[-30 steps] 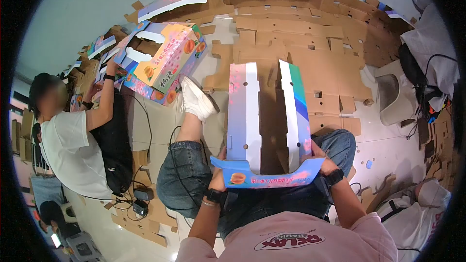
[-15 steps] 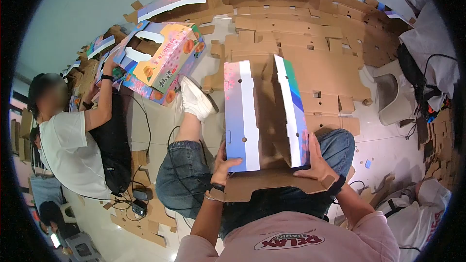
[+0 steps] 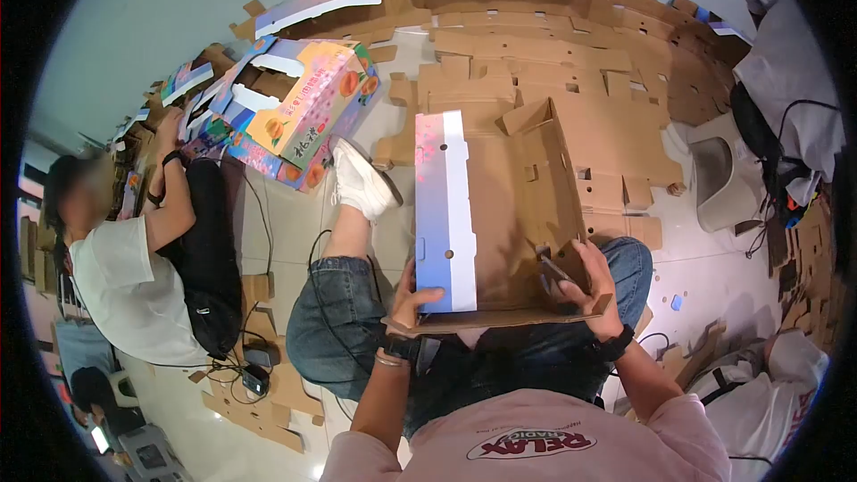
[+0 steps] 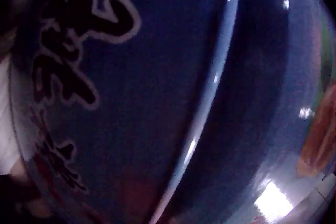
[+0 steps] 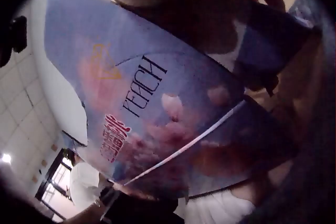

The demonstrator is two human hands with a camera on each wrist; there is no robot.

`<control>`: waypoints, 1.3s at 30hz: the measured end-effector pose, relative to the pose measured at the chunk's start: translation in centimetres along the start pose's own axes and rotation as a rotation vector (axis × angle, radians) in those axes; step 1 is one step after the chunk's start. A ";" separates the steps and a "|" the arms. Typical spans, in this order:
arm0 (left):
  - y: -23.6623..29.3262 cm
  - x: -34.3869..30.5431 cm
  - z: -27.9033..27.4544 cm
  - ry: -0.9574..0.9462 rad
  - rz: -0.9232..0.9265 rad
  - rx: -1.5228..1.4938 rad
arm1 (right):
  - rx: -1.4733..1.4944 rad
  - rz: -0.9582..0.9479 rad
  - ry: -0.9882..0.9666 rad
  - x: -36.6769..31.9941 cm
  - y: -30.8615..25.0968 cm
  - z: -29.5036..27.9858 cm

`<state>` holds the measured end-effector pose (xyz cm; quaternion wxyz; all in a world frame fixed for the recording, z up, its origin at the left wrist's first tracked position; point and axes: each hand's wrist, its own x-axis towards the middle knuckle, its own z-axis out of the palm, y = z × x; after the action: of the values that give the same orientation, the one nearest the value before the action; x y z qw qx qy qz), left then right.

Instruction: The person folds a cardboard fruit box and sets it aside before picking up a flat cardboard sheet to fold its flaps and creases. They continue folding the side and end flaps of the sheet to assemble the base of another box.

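Note:
A printed cardboard box (image 3: 504, 214) lies across my lap in the head view, brown inside. Its left top flap (image 3: 446, 214) is folded inward, purple and white; the right side stands with its brown inner face showing. My left hand (image 3: 411, 302) holds the near left corner, thumb over the flap. At the near right corner, my right hand (image 3: 591, 281) grips the box wall beside a small dark tab (image 3: 553, 270). Close up in the left wrist view is a blue printed panel (image 4: 142, 87) with dark characters. A panel (image 5: 152, 108) lettered PEACH fills the right wrist view.
Flattened cardboard sheets (image 3: 553, 62) cover the floor ahead. A finished peach box (image 3: 308, 107) stands at the left, near a seated person (image 3: 143, 259). Cables (image 3: 245, 370) lie on the floor at left. A beige plastic stool (image 3: 723, 170) is at right.
The box's near end flap has swung down from its raised position, and the right top flap has been opened outward. My right hand has shifted to the near right corner.

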<state>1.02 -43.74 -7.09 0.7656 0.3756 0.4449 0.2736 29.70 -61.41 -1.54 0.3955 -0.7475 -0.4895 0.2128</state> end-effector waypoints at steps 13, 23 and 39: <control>-0.5 0.0 -0.3 0.006 0.011 0.012 | 0.654 0.384 0.155 0.4 4.5 -4.3; -1.4 0.5 -0.9 -0.012 0.013 -0.028 | 0.358 0.320 -0.398 0.8 6.4 -10.3; 0.4 0.2 0.2 -0.109 -0.158 -0.140 | 0.718 0.454 -0.029 -1.1 4.4 -10.7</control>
<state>1.24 -43.43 -6.83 0.8322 0.2995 0.4104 0.2219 39.18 -67.43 1.26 0.5668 -0.6480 -0.2127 0.4622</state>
